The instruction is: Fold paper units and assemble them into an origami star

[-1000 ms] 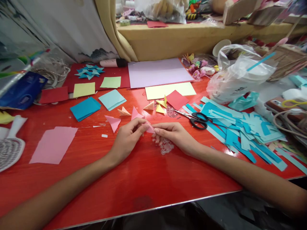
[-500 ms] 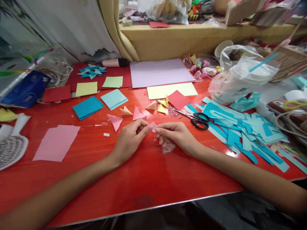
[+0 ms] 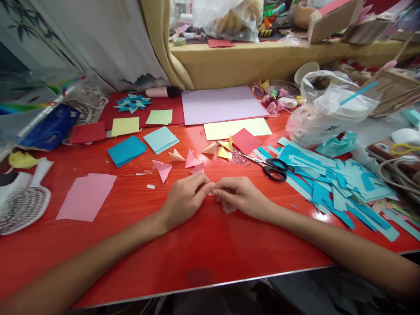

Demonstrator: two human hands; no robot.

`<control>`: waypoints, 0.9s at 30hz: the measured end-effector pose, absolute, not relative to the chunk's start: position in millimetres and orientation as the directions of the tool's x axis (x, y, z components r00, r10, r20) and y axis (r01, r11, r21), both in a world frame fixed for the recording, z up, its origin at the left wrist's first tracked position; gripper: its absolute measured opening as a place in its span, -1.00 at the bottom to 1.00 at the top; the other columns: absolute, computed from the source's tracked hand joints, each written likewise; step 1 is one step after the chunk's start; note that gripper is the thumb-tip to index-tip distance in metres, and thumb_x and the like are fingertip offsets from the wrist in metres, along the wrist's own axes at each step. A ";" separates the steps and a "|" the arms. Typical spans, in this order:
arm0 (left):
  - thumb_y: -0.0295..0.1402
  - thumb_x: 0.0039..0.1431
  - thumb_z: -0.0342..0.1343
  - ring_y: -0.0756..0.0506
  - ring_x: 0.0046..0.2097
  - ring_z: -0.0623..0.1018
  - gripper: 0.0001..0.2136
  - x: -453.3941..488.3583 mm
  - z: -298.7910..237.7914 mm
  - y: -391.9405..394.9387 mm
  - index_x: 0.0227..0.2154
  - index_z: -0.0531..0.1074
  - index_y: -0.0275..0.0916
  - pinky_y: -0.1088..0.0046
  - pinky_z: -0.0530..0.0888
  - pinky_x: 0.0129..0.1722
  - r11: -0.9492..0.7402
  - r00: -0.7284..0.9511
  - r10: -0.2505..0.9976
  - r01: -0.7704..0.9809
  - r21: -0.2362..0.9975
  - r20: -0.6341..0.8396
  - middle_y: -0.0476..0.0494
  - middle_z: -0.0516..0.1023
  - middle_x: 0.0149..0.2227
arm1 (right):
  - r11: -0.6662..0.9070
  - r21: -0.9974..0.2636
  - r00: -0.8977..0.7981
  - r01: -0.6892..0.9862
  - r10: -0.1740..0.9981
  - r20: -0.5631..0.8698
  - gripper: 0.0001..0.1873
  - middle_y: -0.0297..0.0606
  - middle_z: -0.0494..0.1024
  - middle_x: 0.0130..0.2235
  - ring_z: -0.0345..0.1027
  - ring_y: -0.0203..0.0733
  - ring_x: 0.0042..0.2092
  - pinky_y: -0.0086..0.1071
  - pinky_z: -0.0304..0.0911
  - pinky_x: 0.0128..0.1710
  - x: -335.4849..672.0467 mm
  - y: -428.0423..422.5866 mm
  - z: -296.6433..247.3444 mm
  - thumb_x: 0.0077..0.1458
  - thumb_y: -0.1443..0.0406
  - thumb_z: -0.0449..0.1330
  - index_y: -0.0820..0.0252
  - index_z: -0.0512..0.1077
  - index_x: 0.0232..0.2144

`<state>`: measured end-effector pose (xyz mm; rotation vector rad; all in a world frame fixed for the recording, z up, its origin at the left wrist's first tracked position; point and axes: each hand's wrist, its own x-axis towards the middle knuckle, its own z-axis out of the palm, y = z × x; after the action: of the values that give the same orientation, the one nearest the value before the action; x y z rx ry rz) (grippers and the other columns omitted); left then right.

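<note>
My left hand (image 3: pixel 188 197) and my right hand (image 3: pixel 244 197) meet fingertip to fingertip above the red table (image 3: pixel 170 262). Both pinch a small piece of folded pink paper, now almost wholly hidden by the fingers. Just beyond my left hand lie folded pink paper pieces (image 3: pixel 162 169), with a folded peach piece (image 3: pixel 176 155) behind them. Folded yellow pieces (image 3: pixel 224 152) sit farther back, beside a red paper square (image 3: pixel 244 141). Black-handled scissors (image 3: pixel 276 169) rest beyond my right hand, blades pointing left.
Pink sheets (image 3: pixel 85 197) and a white hairbrush (image 3: pixel 28 203) lie at left. Blue sheets (image 3: pixel 126 151) and light blue sheets (image 3: pixel 161 140) are stacked behind. Cut blue paper strips (image 3: pixel 328 179) cover the right side, with a plastic bag (image 3: pixel 331 109) behind. Folded blue stars (image 3: pixel 132 103) sit at the back.
Fingertips have closed over the pink paper, which showed between them before and is now mostly covered. The whole view has shifted slightly; the other things lie as they were.
</note>
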<state>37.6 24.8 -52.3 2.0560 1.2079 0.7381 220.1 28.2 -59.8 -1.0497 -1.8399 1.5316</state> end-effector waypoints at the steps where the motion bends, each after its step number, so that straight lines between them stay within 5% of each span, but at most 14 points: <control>1: -0.34 0.22 -0.05 0.03 -0.44 0.37 -0.80 36.9 -52.8 23.8 -0.49 0.35 -0.26 0.52 0.26 -0.40 -0.408 0.444 0.880 0.527 0.745 0.167 0.00 0.41 -0.49 | 0.079 -0.965 -0.593 0.251 0.801 -0.089 -0.71 -0.40 0.33 -0.64 0.24 -0.40 -0.61 -0.52 0.17 -0.59 219.7 28.2 -59.1 0.18 0.17 0.05 0.24 0.31 -0.49; 7: -0.29 0.23 -0.07 0.03 -0.48 0.35 -0.73 36.4 -49.9 23.7 -0.55 0.31 -0.26 0.53 0.25 -0.44 -0.380 0.464 0.877 0.515 0.768 0.123 0.01 0.40 -0.53 | 0.245 -0.913 -0.691 0.327 0.721 -0.054 -0.70 -0.37 0.35 -0.59 0.24 -0.41 -0.58 -0.53 0.16 -0.55 220.6 30.0 -57.8 0.23 0.21 -0.02 0.25 0.32 -0.47; 11: -0.26 0.26 -0.12 0.04 -0.52 0.35 -0.76 38.6 -49.3 26.8 -0.50 0.24 -0.23 0.54 0.23 -0.46 -0.297 0.487 0.874 0.521 0.800 0.007 0.08 0.35 -0.61 | 0.186 -0.934 -0.618 0.306 0.785 -0.046 -0.65 -0.37 0.36 -0.62 0.23 -0.41 -0.63 -0.53 0.15 -0.59 221.3 28.6 -59.2 0.24 0.16 -0.04 0.25 0.31 -0.50; 16: -0.34 0.23 -0.12 0.04 -0.57 0.27 -0.80 39.2 -51.9 24.5 -0.52 0.16 -0.21 0.54 0.16 -0.51 -0.387 0.467 0.876 0.530 0.755 0.121 0.10 0.25 -0.63 | 0.195 -0.927 -0.576 0.321 0.817 -0.028 -0.61 -0.37 0.37 -0.64 0.25 -0.41 -0.64 -0.53 0.15 -0.61 219.3 25.3 -56.2 0.22 0.12 -0.03 0.25 0.29 -0.53; 21: -0.34 0.27 -0.19 0.04 -0.55 0.30 -0.79 40.1 -49.7 23.3 -0.46 0.22 -0.22 0.54 0.21 -0.48 -0.314 0.452 0.887 0.446 0.838 0.092 0.08 0.30 -0.60 | 0.165 -0.930 -0.527 0.328 0.849 -0.035 -0.63 -0.39 0.36 -0.63 0.25 -0.41 -0.65 -0.54 0.14 -0.64 218.6 26.5 -57.2 0.20 0.12 -0.01 0.25 0.30 -0.52; 27: -0.23 0.24 -0.09 0.07 -0.62 0.24 -0.77 37.0 -55.2 27.8 -0.46 0.28 -0.23 0.55 0.18 -0.57 -0.210 0.326 0.941 0.353 0.912 0.091 0.11 0.24 -0.67 | 0.020 -0.991 -0.642 0.132 0.763 -0.071 -0.59 -0.43 0.33 -0.66 0.22 -0.43 -0.68 -0.58 0.09 -0.69 219.4 32.9 -62.9 0.18 0.03 -0.01 0.25 0.27 -0.49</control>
<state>37.0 27.8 -55.2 1.7414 1.1637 0.8706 219.4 32.9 -62.9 -0.9115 -1.8076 1.6667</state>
